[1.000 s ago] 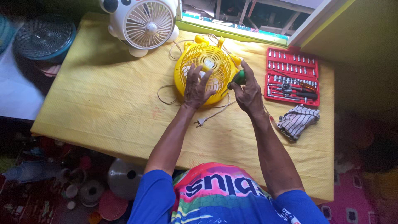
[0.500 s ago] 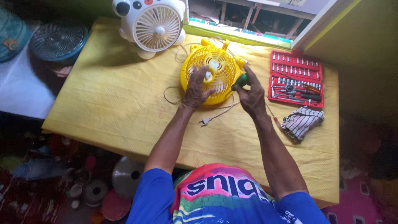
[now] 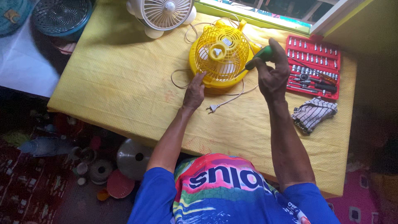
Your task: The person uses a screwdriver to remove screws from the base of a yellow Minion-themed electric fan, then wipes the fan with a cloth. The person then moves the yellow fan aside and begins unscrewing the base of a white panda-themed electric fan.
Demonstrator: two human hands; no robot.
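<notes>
Head view, looking down. The tabletop (image 3: 124, 91), covered in a yellow cloth, carried all the work. At its far edge stood a white fan (image 3: 162, 12), cut off at the top of the frame. Just right of it and nearer the person lay the yellow fan (image 3: 219, 56), face up on its back, its round wire guard in place over the pale blades and hub; its cord looped around the housing and ended in a white plug (image 3: 212, 108) lying free on the cloth, so the fan was judged to be disconnected. To the right sat a red socket set case (image 3: 314, 66), open, with a striped rag (image 3: 313, 114) just below it.

The left hand (image 3: 194, 92) rested against the lower left rim of the yellow fan, fingers extended and loose, steadying rather than gripping. The right hand (image 3: 271, 72) was clenched around the green handle of a screwdriver (image 3: 258, 58), whose shaft pointed at the right edge of the guard. Since the guard sat whole on the housing and no loose screws or parts showed on the cloth, the work on the rim was judged to be at an early stage.

The screwdriver tip and whatever fastener it met were too small to make out, and the fan's back was hidden. Objects on the dim floor at left, and a dark grille (image 3: 61, 15) at top left, were indistinct.
</notes>
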